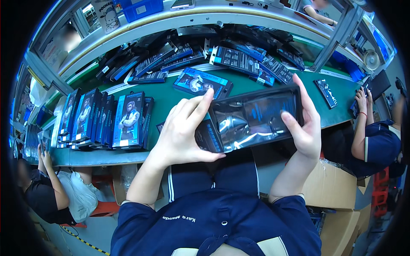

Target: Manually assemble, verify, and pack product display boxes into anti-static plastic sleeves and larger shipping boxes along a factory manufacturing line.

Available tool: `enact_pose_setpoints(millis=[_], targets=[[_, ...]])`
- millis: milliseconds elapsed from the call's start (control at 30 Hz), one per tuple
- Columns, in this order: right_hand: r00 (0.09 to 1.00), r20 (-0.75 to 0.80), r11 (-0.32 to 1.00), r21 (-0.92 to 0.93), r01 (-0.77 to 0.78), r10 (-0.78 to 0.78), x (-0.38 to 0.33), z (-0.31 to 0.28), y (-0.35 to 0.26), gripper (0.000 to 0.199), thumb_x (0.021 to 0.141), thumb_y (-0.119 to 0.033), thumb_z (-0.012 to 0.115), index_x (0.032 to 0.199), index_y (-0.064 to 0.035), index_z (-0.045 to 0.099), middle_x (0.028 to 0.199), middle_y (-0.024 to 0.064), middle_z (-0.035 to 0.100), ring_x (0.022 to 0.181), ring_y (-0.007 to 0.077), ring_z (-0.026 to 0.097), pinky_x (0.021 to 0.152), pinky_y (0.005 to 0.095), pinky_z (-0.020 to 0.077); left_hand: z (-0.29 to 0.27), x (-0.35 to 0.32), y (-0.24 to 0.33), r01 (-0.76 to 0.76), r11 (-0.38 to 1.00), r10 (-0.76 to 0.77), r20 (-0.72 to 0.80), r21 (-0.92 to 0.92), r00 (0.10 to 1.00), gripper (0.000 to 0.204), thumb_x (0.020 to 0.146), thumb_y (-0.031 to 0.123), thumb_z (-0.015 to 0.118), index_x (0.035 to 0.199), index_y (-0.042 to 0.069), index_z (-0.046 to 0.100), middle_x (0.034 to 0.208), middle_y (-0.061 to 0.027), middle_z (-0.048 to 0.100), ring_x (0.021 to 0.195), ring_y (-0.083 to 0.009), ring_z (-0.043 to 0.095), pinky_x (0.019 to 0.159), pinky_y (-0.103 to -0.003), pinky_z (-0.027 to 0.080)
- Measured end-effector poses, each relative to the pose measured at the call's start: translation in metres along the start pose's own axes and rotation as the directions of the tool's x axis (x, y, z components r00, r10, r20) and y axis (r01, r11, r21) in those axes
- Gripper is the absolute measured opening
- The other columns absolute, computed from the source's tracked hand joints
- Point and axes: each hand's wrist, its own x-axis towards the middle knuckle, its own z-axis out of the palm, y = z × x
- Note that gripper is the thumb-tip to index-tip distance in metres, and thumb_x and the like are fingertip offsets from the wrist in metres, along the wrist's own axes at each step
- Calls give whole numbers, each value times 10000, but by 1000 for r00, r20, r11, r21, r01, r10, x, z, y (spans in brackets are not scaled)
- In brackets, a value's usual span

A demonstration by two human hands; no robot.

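Above my lap, tilted, is a black box [256,117] with a shiny clear plastic front; light glares off it. A dark printed panel [208,135] shows at its left end. My left hand [183,128] grips that end, thumb along the lower edge and fingers at the upper corner. Round the right end closes my right hand [306,126], its thumb on the front and fingers up the side. What lies inside the box is hard to make out through the glare. Just beyond it, a blue and black printed box [200,82] lies on the green bench [164,94].
Upright printed boxes [128,121] stand in rows at the left. A heap of similar boxes [235,59] fills the back under a shelf [171,24]. One box [326,94] lies to the right. Co-workers sit at both sides; cardboard cartons [329,183] stand at lower right.
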Motion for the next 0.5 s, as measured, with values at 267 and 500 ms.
enact_pose_setpoints(millis=[267, 500], targets=[[967, 247, 992, -100, 82, -55, 36, 13, -10, 710, 879, 67, 575, 1518, 28, 268, 1438, 176, 462, 1269, 166, 472, 1068, 270, 347, 15, -3, -20, 114, 990, -129, -188, -86, 974, 1273, 483, 389, 905, 1493, -60, 273, 1116, -200, 596, 990, -325, 589, 885, -407, 477], [941, 305, 933, -274, 232, -145, 33, 44, 25, 749, 849, 8, 610, 1514, 21, 266, 1443, 245, 470, 1334, 335, 481, 1113, 354, 344, 31, -1, -9, -1, 1000, -5, -249, -24, 968, 1289, 466, 383, 911, 1492, -59, 267, 1091, -217, 611, 915, -348, 613, 834, -420, 488]])
